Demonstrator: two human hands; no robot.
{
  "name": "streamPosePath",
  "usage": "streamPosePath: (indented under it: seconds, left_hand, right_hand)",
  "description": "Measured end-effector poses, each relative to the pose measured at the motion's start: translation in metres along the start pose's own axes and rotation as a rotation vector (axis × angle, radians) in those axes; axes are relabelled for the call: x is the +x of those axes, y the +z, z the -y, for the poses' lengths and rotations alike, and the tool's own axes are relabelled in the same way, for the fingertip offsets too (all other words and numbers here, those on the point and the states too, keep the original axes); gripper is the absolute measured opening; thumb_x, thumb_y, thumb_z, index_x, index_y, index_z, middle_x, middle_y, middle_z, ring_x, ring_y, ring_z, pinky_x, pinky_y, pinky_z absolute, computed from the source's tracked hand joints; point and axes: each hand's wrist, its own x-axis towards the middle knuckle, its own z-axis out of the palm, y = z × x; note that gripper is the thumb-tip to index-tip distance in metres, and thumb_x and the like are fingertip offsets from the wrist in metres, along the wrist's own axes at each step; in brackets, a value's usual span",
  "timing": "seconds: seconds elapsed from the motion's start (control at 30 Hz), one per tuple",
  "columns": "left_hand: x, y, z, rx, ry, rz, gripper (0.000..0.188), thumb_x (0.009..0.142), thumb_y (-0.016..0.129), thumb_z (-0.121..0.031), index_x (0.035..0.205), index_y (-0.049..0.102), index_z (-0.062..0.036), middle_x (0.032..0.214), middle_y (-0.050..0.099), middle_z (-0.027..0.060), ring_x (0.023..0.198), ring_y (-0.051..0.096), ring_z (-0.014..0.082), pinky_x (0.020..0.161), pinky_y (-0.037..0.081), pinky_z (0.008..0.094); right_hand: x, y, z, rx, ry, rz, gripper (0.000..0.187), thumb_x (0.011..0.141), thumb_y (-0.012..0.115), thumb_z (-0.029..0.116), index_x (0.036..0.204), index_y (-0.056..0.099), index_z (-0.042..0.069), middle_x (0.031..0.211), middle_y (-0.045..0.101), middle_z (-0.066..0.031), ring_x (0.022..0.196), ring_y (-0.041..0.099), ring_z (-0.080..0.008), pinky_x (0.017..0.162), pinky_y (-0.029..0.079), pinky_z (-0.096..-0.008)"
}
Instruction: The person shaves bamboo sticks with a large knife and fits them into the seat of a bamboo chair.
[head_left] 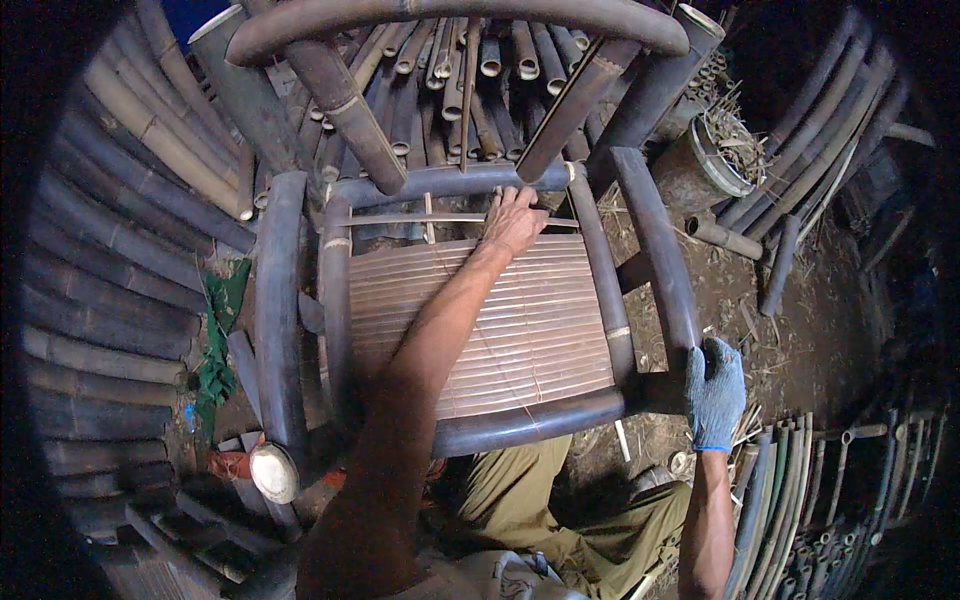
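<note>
A dark bamboo chair frame [530,425] stands in front of me, with pale bamboo slats [530,330] laid side by side across its seat. My bare left hand [514,222] reaches over the seat to its far end. Its fingers are bent around a loose bamboo slat [400,218] lying crosswise just short of the rear rail [450,182]; the fingertips are partly hidden. On the right, my right hand [716,395], in a grey-blue knit glove, grips the near end of the right armrest [655,255], thumb against the bamboo.
Stacked bamboo poles [110,275] line the left side, and more cut tubes [455,95] lie behind the chair. A bucket of shavings [722,155] stands at the far right, near short bamboo offcuts [725,238]. Green cloth [220,345] hangs beside the left armrest [281,310].
</note>
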Motion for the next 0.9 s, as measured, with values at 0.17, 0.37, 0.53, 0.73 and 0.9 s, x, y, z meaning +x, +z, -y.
streamPosePath:
  seconds: [0.17, 0.37, 0.53, 0.73, 0.9]
  left_hand:
    - [-0.020, -0.005, 0.004, -0.161, -0.014, -0.501, 0.037, 0.089, 0.065, -0.033, 0.119, 0.069, -0.0107, 0.135, 0.049, 0.0155, 0.126, 0.044, 0.0359, 0.108, 0.035, 0.0494]
    - [-0.104, -0.053, 0.120, 0.185, -0.411, -0.447, 0.048, 0.087, 0.063, -0.051, 0.099, 0.075, -0.0067, 0.108, 0.063, 0.0140, 0.114, 0.054, 0.0295, 0.111, 0.028, 0.0529]
    - [-0.107, -0.059, 0.147, -0.013, -0.296, -0.348, 0.050, 0.084, 0.063, -0.058, 0.082, 0.078, -0.0103, 0.085, 0.067, 0.0116, 0.097, 0.061, 0.0289, 0.096, 0.035, 0.0473]
    - [-0.118, -0.061, 0.145, -0.093, -0.389, -0.388, 0.049, 0.080, 0.067, -0.057, 0.072, 0.075, -0.0096, 0.079, 0.069, 0.0124, 0.087, 0.062, 0.0284, 0.090, 0.034, 0.0452]
    - [-0.100, -0.066, 0.142, -0.240, -0.311, -0.348, 0.048, 0.078, 0.070, -0.058, 0.073, 0.077, -0.0107, 0.088, 0.072, 0.0121, 0.092, 0.064, 0.0281, 0.091, 0.033, 0.0448]
  right_hand:
    - [0.021, -0.006, 0.027, -0.335, -0.404, -0.098, 0.052, 0.082, 0.065, 0.014, 0.131, 0.052, 0.001, 0.126, 0.057, -0.0201, 0.120, 0.052, -0.0378, 0.107, 0.037, -0.0469]
    - [0.128, 0.078, 0.100, -0.411, -0.855, -0.016, 0.071, 0.075, 0.061, 0.004, 0.144, 0.042, 0.001, 0.145, 0.047, -0.0180, 0.137, 0.037, -0.0414, 0.115, 0.030, -0.0484]
    - [0.176, 0.126, 0.097, -0.657, -0.868, 0.034, 0.044, 0.087, 0.055, 0.020, 0.127, 0.061, 0.002, 0.138, 0.055, -0.0193, 0.138, 0.036, -0.0409, 0.117, 0.029, -0.0470]
    - [0.119, 0.076, 0.108, -0.162, -0.971, 0.519, 0.018, 0.091, 0.061, 0.020, 0.096, 0.066, 0.004, 0.089, 0.066, -0.0169, 0.082, 0.062, -0.0396, 0.085, 0.049, -0.0460]
    - [0.083, 0.053, 0.058, 0.045, -0.931, 0.194, 0.013, 0.090, 0.066, 0.014, 0.099, 0.066, 0.004, 0.091, 0.064, -0.0165, 0.095, 0.061, -0.0374, 0.089, 0.047, -0.0462]
